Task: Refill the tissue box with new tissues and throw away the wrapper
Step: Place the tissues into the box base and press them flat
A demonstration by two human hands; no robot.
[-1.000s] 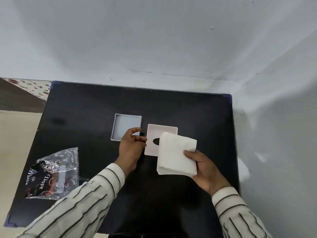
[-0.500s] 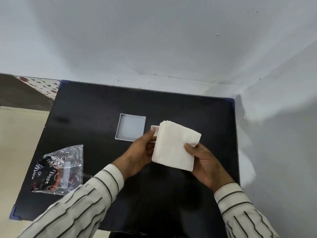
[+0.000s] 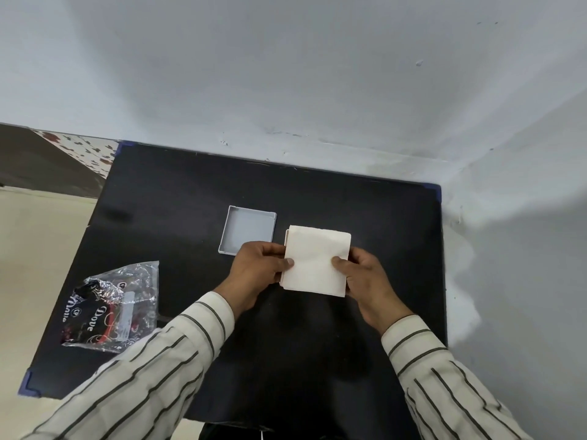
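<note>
Black table [image 3: 190, 198], hands gripping tissues [image 3: 314, 262].

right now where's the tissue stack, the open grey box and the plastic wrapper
tissue stack [image 3: 316, 260], head view, middle of its top sheet
open grey box [image 3: 249, 228], head view, its bare inner floor
plastic wrapper [image 3: 111, 309], head view, the crumpled printed middle

Both hands grip a white tissue stack [image 3: 314, 260] at mid-table: left hand [image 3: 259, 268] on its left edge, right hand [image 3: 365, 274] on its right. An open grey box tray [image 3: 249, 230] lies just beyond the left hand. A crumpled wrapper [image 3: 111, 308] lies near the black table's [image 3: 178, 192] left edge.
</note>
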